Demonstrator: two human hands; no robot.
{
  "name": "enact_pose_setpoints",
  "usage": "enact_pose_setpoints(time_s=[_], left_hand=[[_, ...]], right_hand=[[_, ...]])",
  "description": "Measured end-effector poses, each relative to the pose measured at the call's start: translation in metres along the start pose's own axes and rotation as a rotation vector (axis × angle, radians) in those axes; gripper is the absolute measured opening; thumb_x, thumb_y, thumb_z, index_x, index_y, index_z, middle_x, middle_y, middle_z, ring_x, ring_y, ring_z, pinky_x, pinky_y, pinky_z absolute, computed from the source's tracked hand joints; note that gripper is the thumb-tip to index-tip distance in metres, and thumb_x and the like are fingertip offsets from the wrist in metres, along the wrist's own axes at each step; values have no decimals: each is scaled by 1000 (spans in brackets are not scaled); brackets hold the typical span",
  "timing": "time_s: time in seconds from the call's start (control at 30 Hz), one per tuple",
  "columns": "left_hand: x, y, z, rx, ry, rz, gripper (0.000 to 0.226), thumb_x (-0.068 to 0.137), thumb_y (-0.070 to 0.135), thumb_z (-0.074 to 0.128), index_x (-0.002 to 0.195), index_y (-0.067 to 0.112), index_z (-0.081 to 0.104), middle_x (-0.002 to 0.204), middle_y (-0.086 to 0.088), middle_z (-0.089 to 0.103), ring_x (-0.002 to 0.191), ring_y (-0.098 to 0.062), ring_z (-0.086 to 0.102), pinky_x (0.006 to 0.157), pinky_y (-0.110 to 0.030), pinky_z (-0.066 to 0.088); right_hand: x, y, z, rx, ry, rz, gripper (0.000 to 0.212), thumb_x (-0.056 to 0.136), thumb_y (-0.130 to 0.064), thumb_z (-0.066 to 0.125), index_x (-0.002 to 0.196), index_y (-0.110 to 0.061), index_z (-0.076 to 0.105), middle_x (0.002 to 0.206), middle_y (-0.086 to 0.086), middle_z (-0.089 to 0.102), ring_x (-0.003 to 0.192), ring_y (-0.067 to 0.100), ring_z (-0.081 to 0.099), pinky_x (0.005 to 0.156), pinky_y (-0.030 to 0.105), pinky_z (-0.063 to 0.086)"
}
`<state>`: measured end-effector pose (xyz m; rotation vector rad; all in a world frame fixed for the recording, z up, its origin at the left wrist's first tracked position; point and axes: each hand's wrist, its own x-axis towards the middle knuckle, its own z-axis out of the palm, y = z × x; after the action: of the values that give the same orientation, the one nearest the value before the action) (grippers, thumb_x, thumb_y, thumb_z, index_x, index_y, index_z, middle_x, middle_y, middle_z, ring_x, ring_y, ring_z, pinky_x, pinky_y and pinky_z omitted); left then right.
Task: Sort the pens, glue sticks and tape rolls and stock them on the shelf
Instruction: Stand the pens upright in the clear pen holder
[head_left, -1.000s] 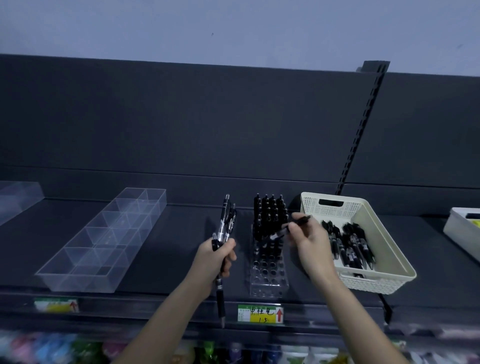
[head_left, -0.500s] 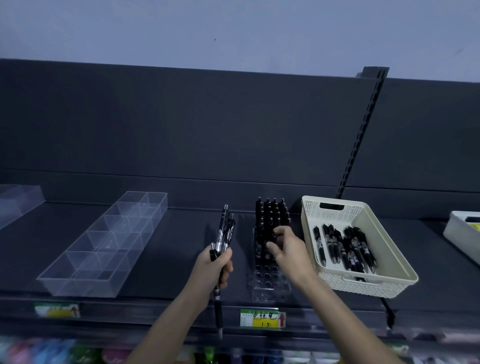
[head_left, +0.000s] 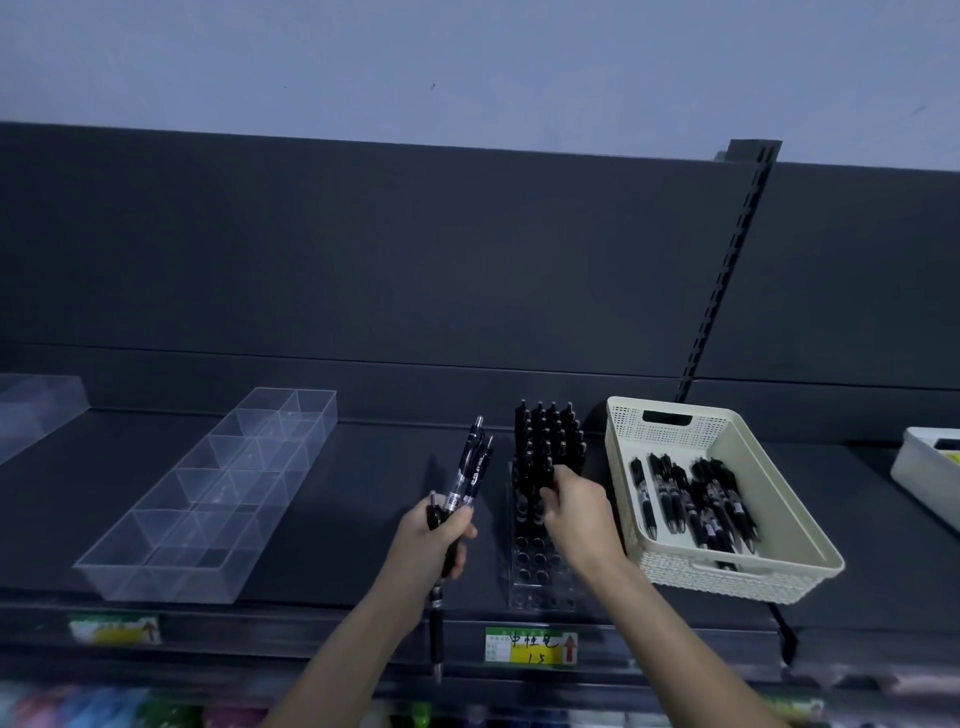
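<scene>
A dark shelf (head_left: 332, 519) under a pale wall carries a clear divided tray (head_left: 208, 499), a clear pen stand (head_left: 540, 545) partly filled with upright black pens (head_left: 545, 436), and a cream basket (head_left: 727, 571) holding more pens (head_left: 696, 499) lying flat. The left hand (head_left: 431, 540) is closed around a bunch of pens (head_left: 467, 467) just left of the stand. The right hand (head_left: 576, 509) reaches over the stand with fingers curled at a pen top; I cannot tell whether it grips it.

On the shelf (head_left: 363, 519), a broad bare strip lies open between the clear divided tray (head_left: 208, 499) and the clear pen holder (head_left: 540, 545). The holder's back rows bristle with upright pens (head_left: 545, 441), blocking reach from behind; its front holes stand free. The cream basket (head_left: 691, 566) sits just beside the holder, leaving only a narrow gap.
</scene>
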<state>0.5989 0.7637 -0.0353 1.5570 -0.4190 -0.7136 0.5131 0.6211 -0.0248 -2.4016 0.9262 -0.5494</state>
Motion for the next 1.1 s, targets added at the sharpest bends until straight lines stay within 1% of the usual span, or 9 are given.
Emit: enact_pose_setpoints(time_s=[0.13, 0.27, 0.37, 0.47, 0.57, 0.67, 0.77, 0.93, 1.1], left_hand=[[-1, 1, 3, 9, -2, 1, 15, 94, 15, 51, 87, 6, 60, 68, -2, 60, 49, -11, 47, 49, -21, 38], [-1, 4, 5, -2, -19, 14, 14, 93, 13, 52, 86, 5, 61, 69, -1, 60, 51, -11, 48, 48, -18, 39], [0, 6, 14, -24, -39, 28, 11, 92, 11, 54, 84, 6, 60, 69, 1, 63, 51, -10, 49, 48, -18, 40], [-1, 9, 25, -25, -106, 57, 13, 91, 7, 54, 80, 7, 59, 69, 0, 64, 50, -10, 51, 49, -19, 42], [-3, 10, 34, -13, -150, 86, 13, 91, 6, 54, 79, 7, 59, 69, 0, 65, 50, -8, 51, 50, -19, 42], [-2, 11, 36, -6, -151, 88, 15, 91, 8, 55, 78, 8, 61, 70, -4, 64, 52, -10, 52, 54, -22, 42], [-3, 12, 38, -27, -205, 58, 16, 93, 11, 52, 83, 9, 64, 69, -2, 68, 54, -11, 55, 54, -20, 47], [1, 11, 31, 130, -101, 66, 18, 94, 19, 51, 87, 17, 67, 85, -3, 71, 74, -13, 62, 71, -22, 48], [6, 9, 10, 161, -14, 52, 22, 95, 16, 50, 96, -1, 62, 61, -7, 50, 45, -10, 40, 52, -24, 36]], right_hand=[[0, 5, 2, 44, 16, 40, 13, 95, -15, 50, 96, -6, 60, 74, 5, 61, 59, 13, 54, 59, 30, 48], [-9, 8, -6, 122, 106, 87, 32, 90, -24, 59, 119, -8, 59, 99, 7, 70, 84, 18, 65, 76, 25, 51], [-18, 2, -15, 229, 185, 23, 17, 87, -25, 63, 96, -12, 68, 82, -4, 68, 73, 11, 62, 72, 21, 52], [-23, -10, -20, 455, 39, 32, 11, 85, -23, 65, 80, -14, 71, 70, -11, 65, 67, 1, 58, 60, 5, 43], [-22, -14, -20, 637, -54, 59, 22, 85, -18, 65, 66, -6, 65, 58, -1, 56, 52, 3, 47, 52, 12, 40], [-22, -10, -25, 783, -113, 95, 25, 86, -8, 61, 62, -4, 57, 55, 2, 48, 44, 2, 40, 46, 12, 34], [-24, -9, -30, 890, -183, 107, 22, 87, 2, 56, 65, -4, 57, 58, 4, 54, 43, 0, 46, 45, 9, 37], [-22, -5, -39, 880, -36, 112, 20, 87, 1, 56, 70, -9, 51, 65, 5, 52, 47, 2, 49, 46, 8, 39], [-6, 20, -43, 516, 200, 85, 24, 89, -7, 58, 71, -19, 47, 73, 1, 58, 67, 15, 51, 53, 8, 38]])
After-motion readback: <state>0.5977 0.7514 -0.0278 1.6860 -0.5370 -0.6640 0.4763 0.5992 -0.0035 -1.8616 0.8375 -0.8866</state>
